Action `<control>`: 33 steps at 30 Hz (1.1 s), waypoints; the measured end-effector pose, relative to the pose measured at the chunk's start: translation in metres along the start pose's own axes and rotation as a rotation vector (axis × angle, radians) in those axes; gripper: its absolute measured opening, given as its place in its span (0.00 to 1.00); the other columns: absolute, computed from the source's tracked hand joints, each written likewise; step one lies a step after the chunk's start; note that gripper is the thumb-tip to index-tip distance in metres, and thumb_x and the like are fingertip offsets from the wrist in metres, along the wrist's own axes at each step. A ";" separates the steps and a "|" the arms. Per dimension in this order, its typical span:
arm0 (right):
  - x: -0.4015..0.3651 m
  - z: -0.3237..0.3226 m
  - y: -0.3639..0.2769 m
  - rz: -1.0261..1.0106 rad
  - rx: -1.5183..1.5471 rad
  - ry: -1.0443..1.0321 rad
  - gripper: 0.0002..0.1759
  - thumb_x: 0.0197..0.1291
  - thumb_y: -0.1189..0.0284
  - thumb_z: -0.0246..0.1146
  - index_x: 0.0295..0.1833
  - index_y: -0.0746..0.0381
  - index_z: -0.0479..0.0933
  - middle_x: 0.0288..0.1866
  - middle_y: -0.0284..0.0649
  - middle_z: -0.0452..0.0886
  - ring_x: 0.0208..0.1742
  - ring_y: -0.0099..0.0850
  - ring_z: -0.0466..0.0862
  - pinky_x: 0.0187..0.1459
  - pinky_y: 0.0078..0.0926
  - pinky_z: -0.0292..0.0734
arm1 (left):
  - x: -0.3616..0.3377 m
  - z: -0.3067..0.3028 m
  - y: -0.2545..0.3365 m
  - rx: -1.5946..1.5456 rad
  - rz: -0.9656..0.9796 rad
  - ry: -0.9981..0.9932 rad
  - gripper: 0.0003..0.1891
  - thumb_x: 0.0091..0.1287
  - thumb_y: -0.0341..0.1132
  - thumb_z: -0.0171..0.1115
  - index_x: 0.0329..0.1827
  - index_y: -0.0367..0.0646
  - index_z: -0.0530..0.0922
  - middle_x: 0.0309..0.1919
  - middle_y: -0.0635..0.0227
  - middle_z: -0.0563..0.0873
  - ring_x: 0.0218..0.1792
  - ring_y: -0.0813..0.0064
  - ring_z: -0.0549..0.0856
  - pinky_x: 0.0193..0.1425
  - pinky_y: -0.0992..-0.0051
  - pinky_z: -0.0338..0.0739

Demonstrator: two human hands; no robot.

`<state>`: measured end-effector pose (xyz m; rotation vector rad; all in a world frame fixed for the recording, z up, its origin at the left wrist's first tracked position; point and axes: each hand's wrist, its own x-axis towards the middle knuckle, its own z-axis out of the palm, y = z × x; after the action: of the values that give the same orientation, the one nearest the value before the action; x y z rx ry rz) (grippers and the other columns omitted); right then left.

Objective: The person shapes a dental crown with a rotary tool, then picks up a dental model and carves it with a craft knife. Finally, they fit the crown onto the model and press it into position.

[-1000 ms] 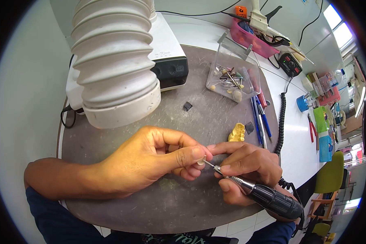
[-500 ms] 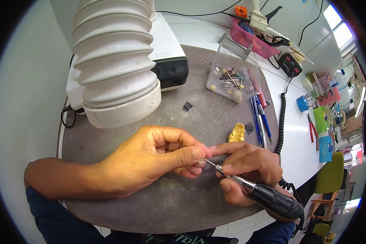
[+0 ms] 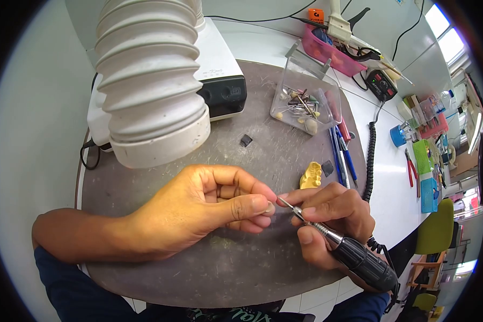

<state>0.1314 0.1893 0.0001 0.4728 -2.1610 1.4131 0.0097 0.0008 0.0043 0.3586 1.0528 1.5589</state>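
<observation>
Handwork with a rotary tool, seen from above at a grey table (image 3: 161, 282). The left hand (image 3: 190, 214) reaches in from the left, its thumb and forefinger closed in a pinch on a small pale piece (image 3: 269, 208), of which only an edge shows beyond the thumb; the remaining fingers are curled beneath. The right hand (image 3: 335, 217) is wrapped around the front of a black and silver handpiece (image 3: 359, 260), thumb and fingers closed on the metal neck. The slender metal bit (image 3: 286, 203) points left and far, ending just beside the left fingertips; whether it touches the pale piece cannot be told. Just beyond the right hand stands a yellow tooth model (image 3: 309, 176), with a dark square chip (image 3: 328, 168) beside it on the right. A second dark chip (image 3: 246, 140) lies alone near the middle of the table. Farther right rest several pen-like instruments (image 3: 338, 155), and beyond these an open clear box (image 3: 292, 123) containing shanked bits with variously coloured heads. At far left, a white ribbed hose (image 3: 153, 86) hangs in front of a white unit with a black front panel (image 3: 222, 96). A coiled black cord (image 3: 371, 161) runs along the right edge.
</observation>
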 end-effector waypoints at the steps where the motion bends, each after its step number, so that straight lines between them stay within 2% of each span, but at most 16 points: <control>1: -0.001 -0.001 -0.001 0.000 0.000 0.001 0.13 0.48 0.82 0.70 0.38 0.69 0.74 0.29 0.46 0.81 0.36 0.42 0.88 0.44 0.39 0.86 | 0.000 0.000 0.000 -0.008 -0.007 0.006 0.11 0.71 0.31 0.59 0.50 0.33 0.77 0.42 0.60 0.85 0.45 0.73 0.85 0.54 0.73 0.82; 3: -0.002 -0.005 -0.002 0.021 -0.077 -0.118 0.13 0.55 0.78 0.64 0.44 0.66 0.70 0.32 0.46 0.78 0.41 0.43 0.87 0.48 0.39 0.84 | 0.000 0.000 0.000 -0.019 -0.007 0.005 0.10 0.71 0.31 0.59 0.50 0.33 0.76 0.42 0.60 0.85 0.45 0.73 0.85 0.54 0.73 0.82; 23: 0.000 -0.002 -0.007 0.069 -0.104 -0.145 0.14 0.55 0.79 0.65 0.44 0.67 0.69 0.33 0.45 0.77 0.42 0.43 0.87 0.47 0.36 0.83 | 0.000 -0.002 -0.002 -0.076 0.020 0.001 0.08 0.70 0.29 0.59 0.48 0.34 0.76 0.45 0.58 0.84 0.48 0.72 0.85 0.55 0.73 0.83; 31: 0.001 0.000 -0.007 0.067 -0.088 -0.149 0.14 0.55 0.80 0.65 0.44 0.68 0.68 0.33 0.45 0.76 0.43 0.43 0.86 0.48 0.37 0.82 | -0.001 -0.002 -0.003 -0.086 0.021 0.013 0.06 0.69 0.30 0.61 0.42 0.36 0.76 0.45 0.58 0.84 0.48 0.72 0.85 0.55 0.71 0.83; 33: 0.002 0.003 -0.006 0.067 -0.069 -0.048 0.13 0.49 0.82 0.70 0.40 0.69 0.75 0.30 0.43 0.81 0.42 0.43 0.88 0.40 0.29 0.84 | -0.001 -0.003 -0.004 -0.088 0.024 0.007 0.06 0.69 0.30 0.61 0.42 0.37 0.76 0.45 0.59 0.84 0.48 0.72 0.85 0.55 0.71 0.83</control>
<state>0.1327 0.1841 0.0048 0.4160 -2.2756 1.3698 0.0103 -0.0016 -0.0001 0.3065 0.9852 1.6237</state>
